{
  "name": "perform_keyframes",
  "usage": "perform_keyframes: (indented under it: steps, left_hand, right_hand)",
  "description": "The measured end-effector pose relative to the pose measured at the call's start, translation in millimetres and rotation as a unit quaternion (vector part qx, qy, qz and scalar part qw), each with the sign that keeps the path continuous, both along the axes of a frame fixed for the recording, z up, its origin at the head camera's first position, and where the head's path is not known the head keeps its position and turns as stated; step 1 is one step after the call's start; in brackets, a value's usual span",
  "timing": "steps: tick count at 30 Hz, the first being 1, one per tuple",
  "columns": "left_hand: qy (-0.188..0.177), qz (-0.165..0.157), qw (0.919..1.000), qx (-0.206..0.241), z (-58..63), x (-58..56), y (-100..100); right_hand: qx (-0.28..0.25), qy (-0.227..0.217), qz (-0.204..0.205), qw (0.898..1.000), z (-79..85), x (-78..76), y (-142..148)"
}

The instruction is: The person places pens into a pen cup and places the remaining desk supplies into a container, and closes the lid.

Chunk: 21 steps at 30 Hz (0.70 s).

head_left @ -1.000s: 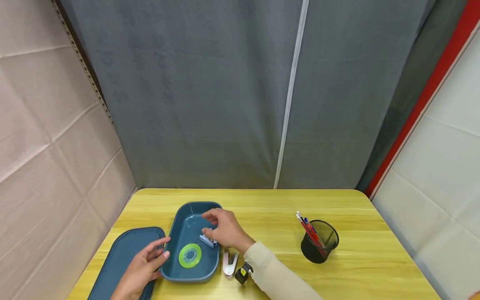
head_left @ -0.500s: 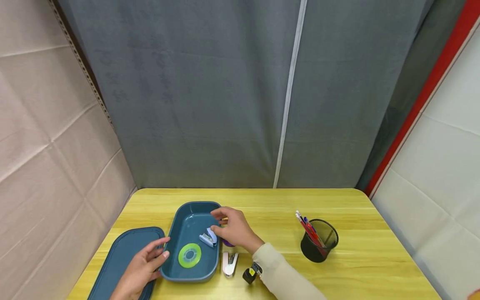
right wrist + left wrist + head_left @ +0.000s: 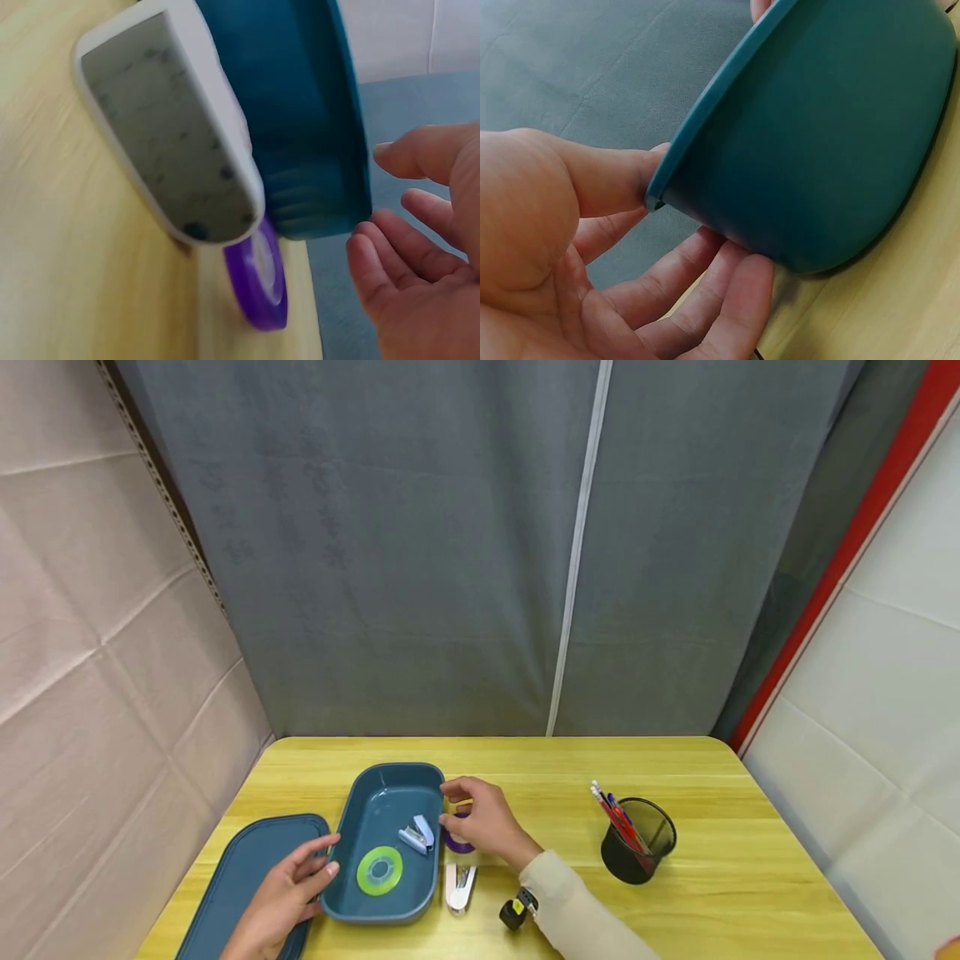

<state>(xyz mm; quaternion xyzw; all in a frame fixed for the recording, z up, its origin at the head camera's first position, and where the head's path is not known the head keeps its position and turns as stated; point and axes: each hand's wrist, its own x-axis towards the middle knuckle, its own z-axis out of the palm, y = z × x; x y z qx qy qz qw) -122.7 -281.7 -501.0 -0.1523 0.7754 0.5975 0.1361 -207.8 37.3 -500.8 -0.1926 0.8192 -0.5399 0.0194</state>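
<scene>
My left hand (image 3: pixel 283 889) grips the left side of a blue plastic box (image 3: pixel 375 820). In the left wrist view its thumb lies at the rim and the fingers (image 3: pixel 739 300) bear against the outer wall. Inside the box are a green tape roll (image 3: pixel 379 871) and a pale blue stapler (image 3: pixel 417 834). My right hand (image 3: pixel 483 818), fingers relaxed and holding nothing, hovers by the box's right rim. Partly hidden under it, a purple tape roll (image 3: pixel 459 843) sits on the table beside the box. Nearer me stands a pink-and-white stapler (image 3: pixel 459 888), its grey underside facing the right wrist camera.
A matching blue lid (image 3: pixel 243 856) lies left of the box, partly under my left hand and forearm. A black mesh cup (image 3: pixel 630 860) with pencils and pens stands at the right of the wooden table (image 3: pixel 570 793). A grey curtain (image 3: pixel 420 568) hangs behind.
My right hand has moved right, out from over the box to above the purple tape roll, baring the pale blue stapler. The left hand and box have stayed put.
</scene>
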Motion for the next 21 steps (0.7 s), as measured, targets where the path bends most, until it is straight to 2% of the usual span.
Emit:
perform_keyframes:
  steps: [4,9,21]
  left_hand:
    - [0.002,0.001,1.0,0.001,-0.2,0.6,0]
    - [0.003,0.001,1.0,0.003,-0.9,1.7,0]
    - [0.005,0.003,1.0,0.0,-2.2,0.4,-1]
  right_hand:
    - [0.008,-0.011,-0.003,1.0,-8.0,-1.4,4]
    - [0.012,-0.001,-0.002,1.0,-17.6,-3.1,9]
    - [0.078,0.013,-0.013,0.997,-29.4,-2.3,16]
